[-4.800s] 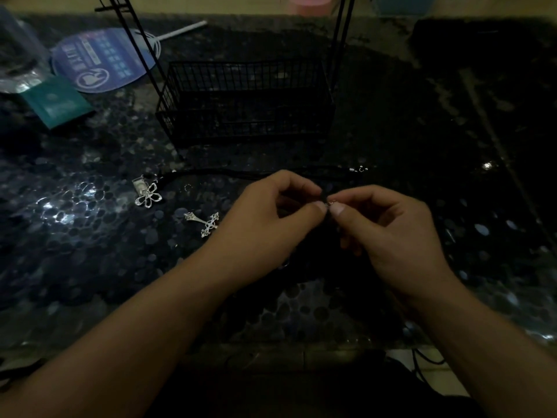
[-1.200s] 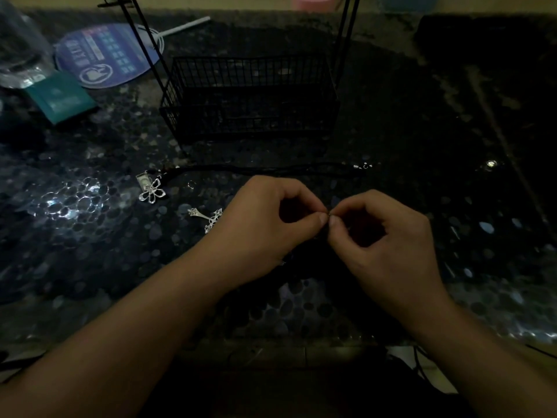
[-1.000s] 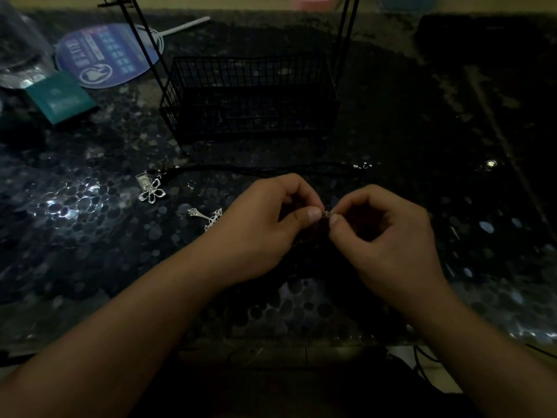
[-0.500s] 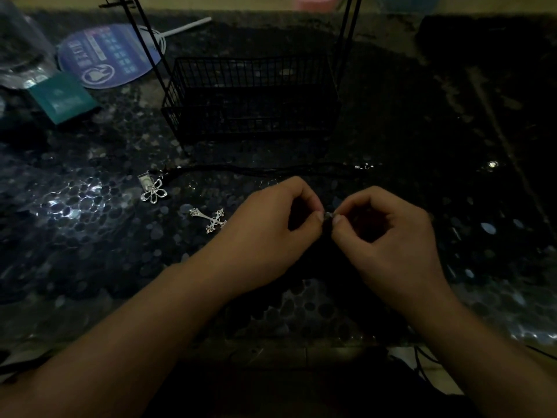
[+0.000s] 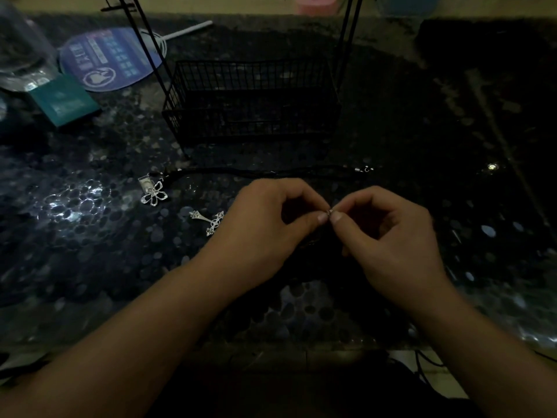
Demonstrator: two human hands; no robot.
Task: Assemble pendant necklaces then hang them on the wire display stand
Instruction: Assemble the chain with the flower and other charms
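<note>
My left hand [image 5: 265,224] and my right hand [image 5: 388,233] meet fingertip to fingertip over the dark table, both pinching a tiny silver clasp [image 5: 329,211]; the cord it belongs to is lost in the dark beneath my hands. A silver cross pendant [image 5: 209,221] lies just left of my left hand. Farther left sits a silver flower pendant [image 5: 154,193] with a small tag. A black cord [image 5: 265,171] stretches across the table behind my hands, ending in a silver clasp [image 5: 365,169]. The black wire display stand [image 5: 250,98] rises behind it, its basket at the base.
The table has a glossy dark pebble pattern [image 5: 75,236]. At the back left lie a round blue hand fan [image 5: 111,60], a teal box [image 5: 64,101] and a clear plastic item [image 5: 21,52]. A pink object [image 5: 313,3] stands at the far edge.
My hands have stayed together at the same spot, with only small finger movements on the clasp. The pendants and the cord on the table have not moved.
</note>
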